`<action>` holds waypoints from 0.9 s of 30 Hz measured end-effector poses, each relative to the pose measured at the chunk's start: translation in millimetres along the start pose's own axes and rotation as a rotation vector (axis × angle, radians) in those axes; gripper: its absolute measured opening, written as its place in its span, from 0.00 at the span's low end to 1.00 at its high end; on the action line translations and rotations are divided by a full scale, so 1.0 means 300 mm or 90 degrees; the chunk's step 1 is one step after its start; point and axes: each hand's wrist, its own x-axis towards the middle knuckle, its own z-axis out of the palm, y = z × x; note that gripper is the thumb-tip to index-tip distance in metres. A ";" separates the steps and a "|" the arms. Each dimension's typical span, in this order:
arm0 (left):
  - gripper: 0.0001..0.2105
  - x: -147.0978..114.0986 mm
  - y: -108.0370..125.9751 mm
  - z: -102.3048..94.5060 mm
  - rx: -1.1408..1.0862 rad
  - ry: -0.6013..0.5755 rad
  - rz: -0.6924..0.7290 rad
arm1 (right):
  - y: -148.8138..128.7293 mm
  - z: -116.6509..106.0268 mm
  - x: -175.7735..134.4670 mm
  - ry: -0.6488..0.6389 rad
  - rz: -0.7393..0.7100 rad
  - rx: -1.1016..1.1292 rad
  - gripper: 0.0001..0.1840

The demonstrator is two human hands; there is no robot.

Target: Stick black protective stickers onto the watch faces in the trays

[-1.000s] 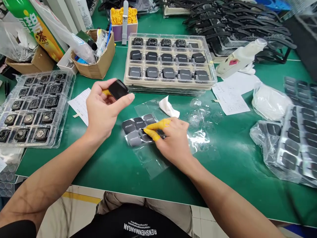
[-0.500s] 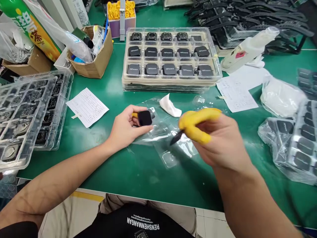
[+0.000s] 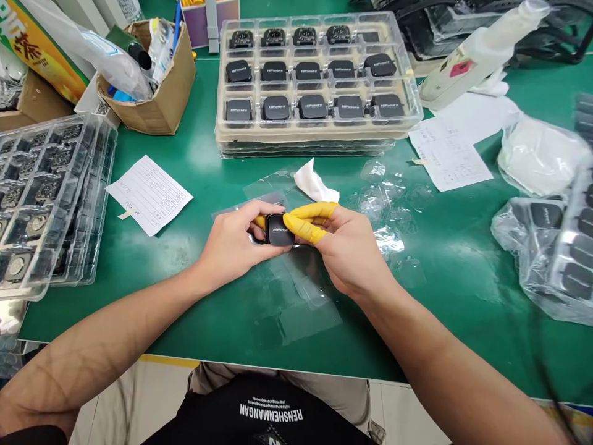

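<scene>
A black square smartwatch body [image 3: 274, 237] is held between the fingers and thumb of my left hand [image 3: 234, 238]. Its face carries a dark film [image 3: 280, 230] printed with white "HiFuture" lettering. My right hand [image 3: 340, 238] wears yellow finger cots, and its closed fingertips grip the film's right edge against the watch face. Beneath both hands lie clear plastic sheets [image 3: 301, 309]. Just beyond my fingers is a crumpled white cloth [image 3: 315, 182].
Ahead stands a stack of clear trays [image 3: 319, 133] with several watch bodies. More watch trays [image 3: 46, 204] are stacked at left, near a cardboard box [image 3: 171, 99] and a paper slip [image 3: 149, 194]. At right are a white bottle [image 3: 477, 62], papers [image 3: 456, 154] and bagged black pieces [image 3: 532, 247].
My right hand has moved left with the dark film and now meets the watch in my left hand. Printed lettering now covers the previously plain black face. The view has shifted slightly.
</scene>
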 end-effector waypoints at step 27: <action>0.26 0.002 -0.002 0.001 0.036 0.000 0.006 | 0.013 0.010 0.003 0.023 -0.015 -0.022 0.28</action>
